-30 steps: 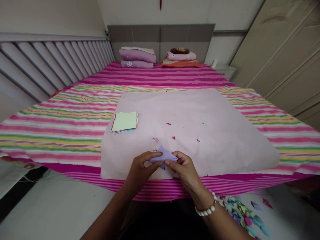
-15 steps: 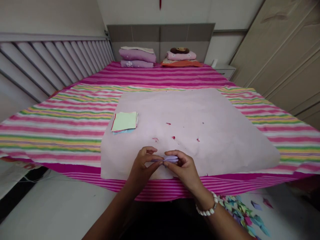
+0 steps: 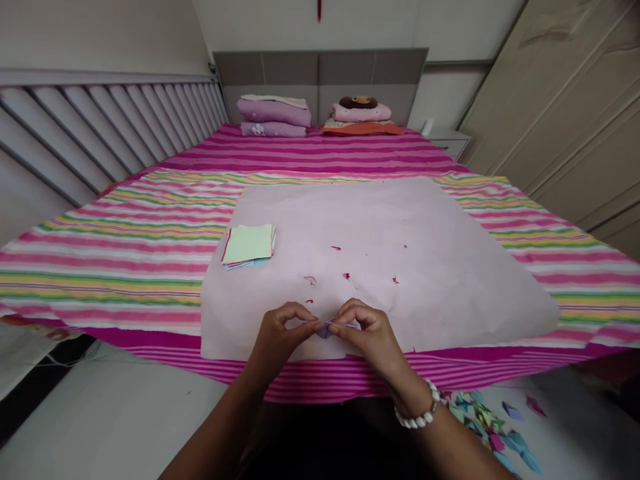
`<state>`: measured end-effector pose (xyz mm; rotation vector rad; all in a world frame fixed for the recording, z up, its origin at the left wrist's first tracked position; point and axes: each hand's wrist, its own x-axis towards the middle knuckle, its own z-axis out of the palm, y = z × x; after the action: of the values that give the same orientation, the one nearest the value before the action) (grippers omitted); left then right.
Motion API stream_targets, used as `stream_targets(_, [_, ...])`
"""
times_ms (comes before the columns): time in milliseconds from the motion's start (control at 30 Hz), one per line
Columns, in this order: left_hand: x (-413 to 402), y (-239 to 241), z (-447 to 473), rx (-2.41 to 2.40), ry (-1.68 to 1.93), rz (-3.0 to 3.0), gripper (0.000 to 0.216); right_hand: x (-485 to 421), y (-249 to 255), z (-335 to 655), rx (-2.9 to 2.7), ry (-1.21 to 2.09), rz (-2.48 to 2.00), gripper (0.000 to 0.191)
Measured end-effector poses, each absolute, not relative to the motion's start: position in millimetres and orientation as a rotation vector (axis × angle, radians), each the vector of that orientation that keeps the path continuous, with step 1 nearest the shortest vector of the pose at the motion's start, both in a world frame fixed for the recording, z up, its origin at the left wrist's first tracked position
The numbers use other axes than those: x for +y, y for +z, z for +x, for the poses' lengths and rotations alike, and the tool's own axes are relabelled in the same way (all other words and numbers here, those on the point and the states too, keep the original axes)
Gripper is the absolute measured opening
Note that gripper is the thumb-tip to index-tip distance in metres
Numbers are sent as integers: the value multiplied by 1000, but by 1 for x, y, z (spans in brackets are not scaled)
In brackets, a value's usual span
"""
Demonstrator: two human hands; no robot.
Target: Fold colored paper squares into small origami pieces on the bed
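Note:
Between my two hands is a small folded piece of lilac paper [image 3: 325,329], held just above the near edge of a large pale sheet [image 3: 430,300]. My left hand [image 3: 285,333] pinches its left side between thumb and index finger. My right hand [image 3: 365,333], with a white bead bracelet on the wrist, pinches the right side the same way. The fingertips almost meet at the middle and cover most of the paper. A stack of square coloured papers [image 3: 249,243], pale green on top, lies at the left of the sheet.
Small red scraps [image 3: 347,275] are scattered on the sheet. The sheet covers part of a bed with a striped bedspread [image 3: 125,250]. Folded bedding [image 3: 275,117] is piled by the headboard. Many folded coloured paper pieces [image 3: 483,420] lie on the floor at the lower right.
The lilac paper has turned from a wider, fanned shape on the right to a thin edge-on line with a point downward. My left fingers have drawn closer together, uncovering a red scrap.

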<state>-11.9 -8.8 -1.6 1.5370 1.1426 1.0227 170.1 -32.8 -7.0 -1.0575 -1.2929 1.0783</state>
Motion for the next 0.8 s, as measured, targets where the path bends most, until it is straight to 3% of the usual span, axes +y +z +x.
stream_targets(167, [-8, -9, -13, 1147, 986, 1297, 19, -31, -12, 171, -1192, 1142, -1081, 13])
stream_targets(367, [-15, -17, 0, 979, 1012, 1063, 47, -31, -16, 168, -1080, 1159, -1113, 11])
stream_targets(533, [-18, -15, 8, 1015, 1053, 1031, 24, -33, -17, 163, -985, 1251, -1084, 15])
stream_targets(800, [-16, -7, -2, 896, 965, 1059, 24, -37, -5, 167, -862, 1540, -1007, 26])
